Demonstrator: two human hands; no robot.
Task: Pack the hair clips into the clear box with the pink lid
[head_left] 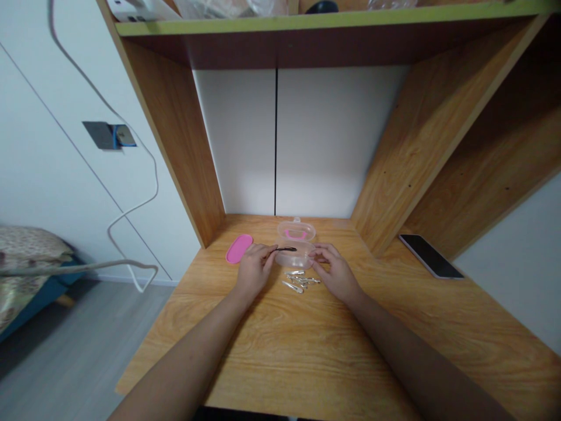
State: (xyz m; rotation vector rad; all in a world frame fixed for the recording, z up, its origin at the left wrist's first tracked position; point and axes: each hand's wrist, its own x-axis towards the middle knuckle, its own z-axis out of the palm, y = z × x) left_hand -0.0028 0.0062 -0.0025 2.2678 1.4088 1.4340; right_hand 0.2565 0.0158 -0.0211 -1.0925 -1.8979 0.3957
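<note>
My left hand (255, 267) pinches the end of a slim black hair clip (287, 249), which lies level over a clear plastic box (291, 263). The box stands upright with its hinged lid (297, 230) tipped back; a pink handle shows on the lid. Around the right end of the box, the fingers and thumb of my right hand (332, 268) are closed on its rim. In front of the box, several silver hair clips (300, 282) lie in a loose pile. An oval pink tray (239, 249) rests left of my left hand.
A phone or tablet with a dark screen (430, 255) lies at the right of the wooden desk (289, 351). Wooden side panels (170, 117) flank the back. A shelf (307, 41) overhangs above. A white cable (153, 175) hangs at the left.
</note>
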